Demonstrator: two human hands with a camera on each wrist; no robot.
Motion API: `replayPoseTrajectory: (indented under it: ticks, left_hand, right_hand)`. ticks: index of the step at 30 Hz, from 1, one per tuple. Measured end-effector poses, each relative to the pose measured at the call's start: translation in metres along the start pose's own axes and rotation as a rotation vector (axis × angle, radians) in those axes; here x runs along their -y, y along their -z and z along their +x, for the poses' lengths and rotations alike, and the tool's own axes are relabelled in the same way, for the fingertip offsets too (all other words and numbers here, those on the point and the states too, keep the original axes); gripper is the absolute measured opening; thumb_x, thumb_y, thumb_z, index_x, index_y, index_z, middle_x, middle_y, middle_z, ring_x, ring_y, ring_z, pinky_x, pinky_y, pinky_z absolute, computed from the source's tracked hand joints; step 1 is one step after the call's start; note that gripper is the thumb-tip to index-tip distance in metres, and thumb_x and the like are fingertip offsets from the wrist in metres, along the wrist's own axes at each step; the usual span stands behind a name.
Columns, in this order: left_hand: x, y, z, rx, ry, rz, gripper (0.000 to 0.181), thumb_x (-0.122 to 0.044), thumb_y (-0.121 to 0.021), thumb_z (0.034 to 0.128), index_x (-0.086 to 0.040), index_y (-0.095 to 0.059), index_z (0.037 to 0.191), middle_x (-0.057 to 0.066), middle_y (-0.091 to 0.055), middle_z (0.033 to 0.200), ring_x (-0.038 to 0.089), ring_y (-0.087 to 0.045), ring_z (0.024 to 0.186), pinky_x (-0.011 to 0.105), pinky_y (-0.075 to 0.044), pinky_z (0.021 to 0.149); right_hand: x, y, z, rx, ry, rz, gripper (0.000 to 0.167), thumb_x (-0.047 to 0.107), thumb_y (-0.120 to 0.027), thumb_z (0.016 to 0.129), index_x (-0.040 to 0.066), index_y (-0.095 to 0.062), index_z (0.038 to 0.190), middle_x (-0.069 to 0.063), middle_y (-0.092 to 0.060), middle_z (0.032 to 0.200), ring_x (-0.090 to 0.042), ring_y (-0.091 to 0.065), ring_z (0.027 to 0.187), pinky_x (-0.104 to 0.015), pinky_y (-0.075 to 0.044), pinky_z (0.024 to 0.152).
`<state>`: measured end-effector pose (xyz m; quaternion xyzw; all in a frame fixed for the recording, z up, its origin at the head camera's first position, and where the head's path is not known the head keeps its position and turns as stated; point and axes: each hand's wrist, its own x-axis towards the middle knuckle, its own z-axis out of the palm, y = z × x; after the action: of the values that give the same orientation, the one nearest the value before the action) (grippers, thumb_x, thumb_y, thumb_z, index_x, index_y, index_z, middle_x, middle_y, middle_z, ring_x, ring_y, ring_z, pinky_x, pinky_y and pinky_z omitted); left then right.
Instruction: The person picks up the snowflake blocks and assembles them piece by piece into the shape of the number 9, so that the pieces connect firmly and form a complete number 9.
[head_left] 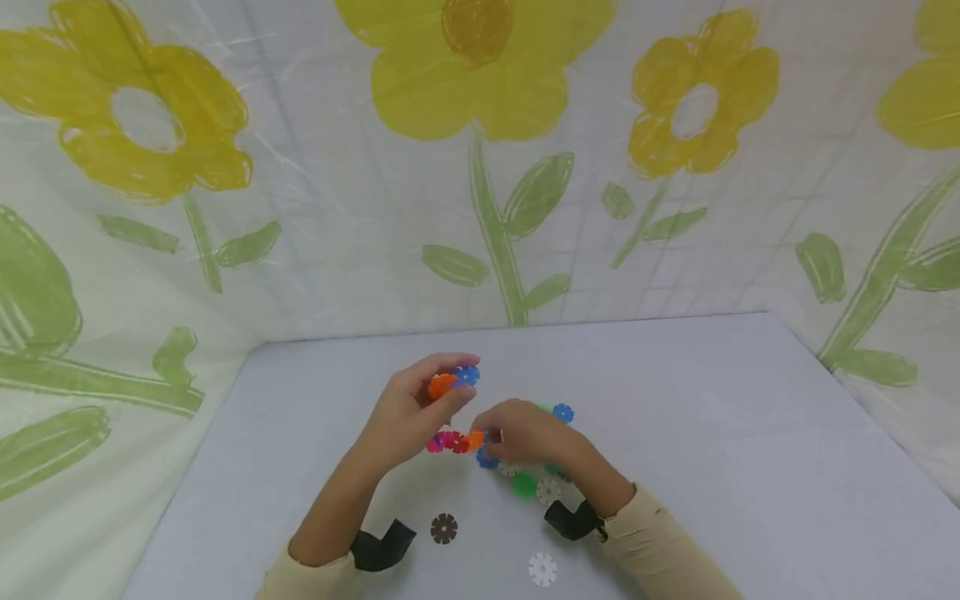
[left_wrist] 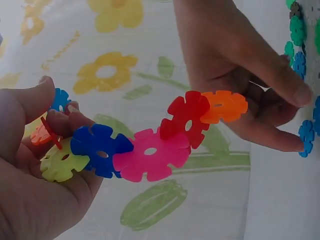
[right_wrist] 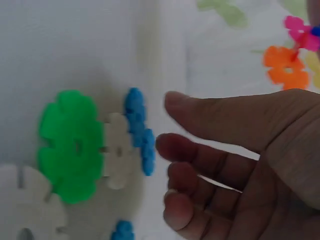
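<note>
My left hand (head_left: 408,408) holds a chain of interlocking flower-shaped plastic discs, raised over the table. In the left wrist view a yellow disc (left_wrist: 64,162), a dark blue disc (left_wrist: 101,151), a pink disc (left_wrist: 151,155), a red disc (left_wrist: 186,120) and an orange disc (left_wrist: 223,106) run outward from my fingers. A lighter blue disc (head_left: 466,375) shows at the chain's other end, between thumb and fingers. My right hand (head_left: 525,429) reaches down by blue discs (right_wrist: 135,117) on the table, thumb and forefinger apart, nothing between them. Whether the forefinger touches a blue disc I cannot tell.
Near the right hand lie a green disc (head_left: 524,484), a whitish disc (head_left: 548,491) and another blue disc (head_left: 563,413). Toward the front are a brown disc (head_left: 444,528) and a white disc (head_left: 543,569). A flower-printed curtain (head_left: 337,208) hangs behind the table.
</note>
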<state>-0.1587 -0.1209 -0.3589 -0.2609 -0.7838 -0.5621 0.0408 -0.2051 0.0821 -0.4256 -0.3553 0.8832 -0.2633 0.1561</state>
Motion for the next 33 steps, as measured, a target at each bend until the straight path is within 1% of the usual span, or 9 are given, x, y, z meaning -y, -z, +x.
replayPoseTrajectory:
  ticks: [3, 6, 11, 15, 18, 21, 25, 27, 33]
  left_hand:
    - [0.0, 0.0, 0.0, 0.002, 0.008, -0.016, 0.035, -0.013, -0.067, 0.0972, -0.012, -0.063, 0.132, 0.007, -0.064, 0.112, 0.024, -0.061, 0.08, 0.031, -0.057, 0.064]
    - [-0.001, 0.0, 0.0, -0.015, 0.027, -0.014, 0.037, -0.016, -0.069, 0.0952, -0.016, -0.063, 0.132, 0.005, -0.064, 0.115, 0.023, -0.062, 0.085, 0.032, -0.059, 0.067]
    - [-0.002, -0.001, -0.001, -0.041, 0.044, -0.013, 0.04, -0.016, -0.073, 0.0917, -0.018, -0.063, 0.13, 0.002, -0.065, 0.11, 0.023, -0.061, 0.081, 0.034, -0.059, 0.066]
    - [-0.001, -0.002, -0.002, -0.053, 0.031, -0.012, 0.034, -0.014, -0.074, 0.0913, -0.014, -0.066, 0.124, 0.004, -0.067, 0.103, 0.022, -0.063, 0.081, 0.033, -0.059, 0.066]
    - [0.0, -0.002, -0.003, -0.072, 0.018, 0.0, 0.029, -0.013, -0.073, 0.0915, -0.012, -0.068, 0.12, 0.003, -0.068, 0.101, 0.021, -0.063, 0.075, 0.031, -0.058, 0.062]
    - [0.001, -0.001, -0.003, -0.093, -0.008, 0.022, 0.026, -0.012, -0.073, 0.0913, -0.012, -0.07, 0.117, 0.001, -0.069, 0.097, 0.019, -0.062, 0.068, 0.029, -0.057, 0.059]
    - [0.001, -0.001, -0.003, -0.125, -0.036, 0.041, 0.023, -0.011, -0.072, 0.0917, -0.012, -0.071, 0.115, -0.001, -0.069, 0.093, 0.018, -0.058, 0.062, 0.027, -0.053, 0.053]
    - [-0.001, -0.001, -0.003, -0.138, -0.04, 0.048, 0.023, -0.01, -0.071, 0.092, -0.012, -0.071, 0.115, -0.003, -0.069, 0.093, 0.017, -0.055, 0.059, 0.027, -0.05, 0.051]
    - [-0.002, -0.001, -0.002, -0.141, -0.058, 0.053, 0.022, -0.011, -0.071, 0.0918, -0.01, -0.072, 0.114, -0.004, -0.07, 0.095, 0.017, -0.054, 0.056, 0.028, -0.052, 0.051]
  right_hand:
    - [0.002, -0.007, 0.0, 0.035, -0.073, -0.04, 0.015, 0.008, -0.077, 0.087, 0.017, -0.066, 0.088, 0.008, -0.053, 0.069, -0.01, -0.051, 0.066, -0.022, -0.047, 0.061]
    - [0.004, -0.011, 0.0, 0.047, -0.143, -0.041, 0.017, 0.013, -0.08, 0.086, 0.018, -0.068, 0.096, 0.01, -0.058, 0.077, -0.011, -0.055, 0.072, -0.021, -0.05, 0.064]
    - [0.004, -0.013, 0.001, 0.044, -0.16, -0.033, 0.022, 0.016, -0.082, 0.085, 0.018, -0.066, 0.099, 0.009, -0.058, 0.082, -0.011, -0.055, 0.077, -0.021, -0.051, 0.067]
    - [0.0, -0.008, 0.002, 0.017, -0.093, -0.01, 0.02, 0.012, -0.077, 0.088, 0.018, -0.059, 0.094, 0.008, -0.056, 0.08, -0.011, -0.053, 0.075, -0.022, -0.049, 0.065]
    - [-0.001, 0.0, -0.001, -0.042, -0.047, 0.048, 0.018, 0.01, -0.07, 0.093, 0.018, -0.055, 0.092, 0.007, -0.057, 0.078, -0.011, -0.054, 0.07, -0.024, -0.049, 0.063]
    - [0.003, 0.011, -0.006, -0.164, 0.002, 0.098, 0.015, 0.012, -0.067, 0.097, 0.018, -0.054, 0.095, 0.006, -0.058, 0.077, -0.01, -0.055, 0.068, -0.025, -0.051, 0.062]
    - [0.013, 0.026, -0.013, -0.35, 0.108, 0.166, 0.005, 0.013, -0.067, 0.097, 0.014, -0.063, 0.099, 0.007, -0.061, 0.082, -0.011, -0.057, 0.073, -0.026, -0.054, 0.067]
    - [0.019, 0.032, -0.018, -0.402, 0.139, 0.238, 0.004, 0.013, -0.068, 0.097, 0.013, -0.066, 0.101, 0.007, -0.063, 0.085, -0.014, -0.06, 0.076, -0.027, -0.056, 0.07]
    - [0.036, 0.043, -0.031, -0.416, 0.243, 0.495, 0.005, 0.006, -0.061, 0.1, 0.005, -0.061, 0.104, -0.009, -0.065, 0.085, -0.024, -0.064, 0.07, -0.034, -0.059, 0.065]
